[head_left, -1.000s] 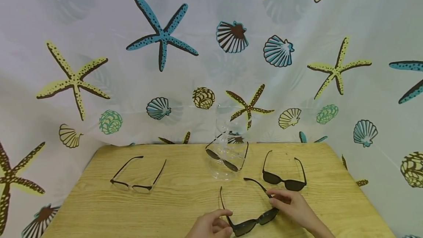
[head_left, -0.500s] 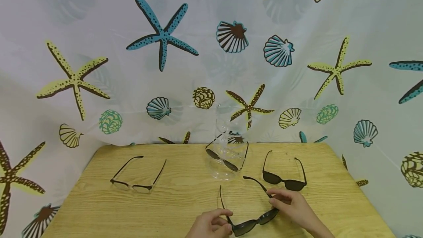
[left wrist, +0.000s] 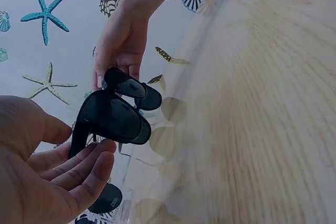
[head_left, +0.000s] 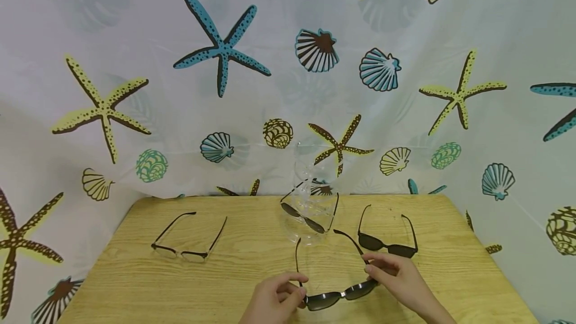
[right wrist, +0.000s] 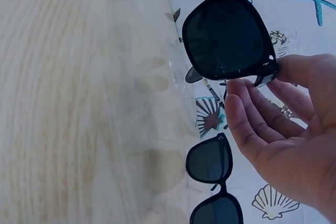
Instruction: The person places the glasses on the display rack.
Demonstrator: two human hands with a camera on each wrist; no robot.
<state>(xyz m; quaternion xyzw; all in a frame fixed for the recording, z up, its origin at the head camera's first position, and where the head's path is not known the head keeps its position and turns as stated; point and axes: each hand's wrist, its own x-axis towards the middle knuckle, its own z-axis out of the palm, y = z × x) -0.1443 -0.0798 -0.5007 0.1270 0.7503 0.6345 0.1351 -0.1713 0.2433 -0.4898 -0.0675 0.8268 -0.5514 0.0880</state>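
- Grip: the left hand (head_left: 275, 298) and right hand (head_left: 402, 281) each pinch an arm of the held sunglasses (head_left: 325, 301) by its hinge, probably to spare the lenses.
- That pair is at the worktop's (head_left: 243, 264) near side, arms pointing far.
- Black sunglasses (head_left: 370, 242) crowd the right hand's far side; more room lies left, toward the clear-lens glasses (head_left: 195, 254).
- The clear stand's (head_left: 303, 238) edges are hard to make out.

Smooth, glossy black sunglasses (head_left: 324, 300), plastic by their look, catch the light between the left hand (head_left: 272, 296) and right hand (head_left: 398, 280). Grained wood with a soft sheen surfaces the worktop (head_left: 189, 291). Beyond the hands, a stand (head_left: 305, 194) of shiny, transparent material fronts a smooth, faintly creased printed sheet (head_left: 279, 96).
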